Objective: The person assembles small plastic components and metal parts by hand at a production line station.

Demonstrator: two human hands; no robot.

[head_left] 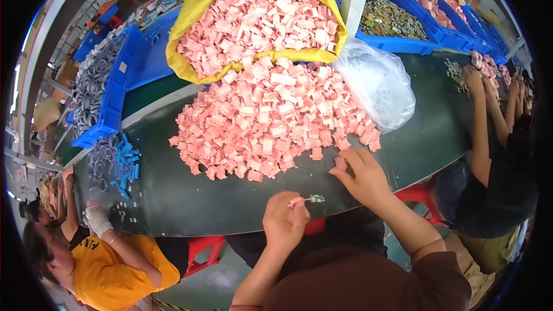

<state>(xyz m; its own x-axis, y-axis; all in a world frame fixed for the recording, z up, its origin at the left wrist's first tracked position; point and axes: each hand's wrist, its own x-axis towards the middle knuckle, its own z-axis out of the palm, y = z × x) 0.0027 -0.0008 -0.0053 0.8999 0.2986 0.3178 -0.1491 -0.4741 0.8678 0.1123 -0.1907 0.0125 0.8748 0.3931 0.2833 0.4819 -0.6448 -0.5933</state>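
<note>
In front of me, my left hand (285, 222) is closed in a pinch on a small part (316, 198) with a thin pale stem and a green-and-silver end. A bit of pink shows at its fingertips. To the right, my right hand (367, 179) has its thumb and forefinger around a small pink plastic piece (340, 163) at the table surface. Just beyond both hands lies a large heap of similar pink plastic pieces (259, 121), spilling from a yellow sack (178, 60) full of them.
A clear plastic bag (377, 83) lies right of the heap on the dark green table (167, 213). Blue parts (124, 167) and grey rings (101, 161) sit at the left. Blue bins (403, 44) stand behind. Co-workers sit on both sides, one in an orange shirt (121, 268).
</note>
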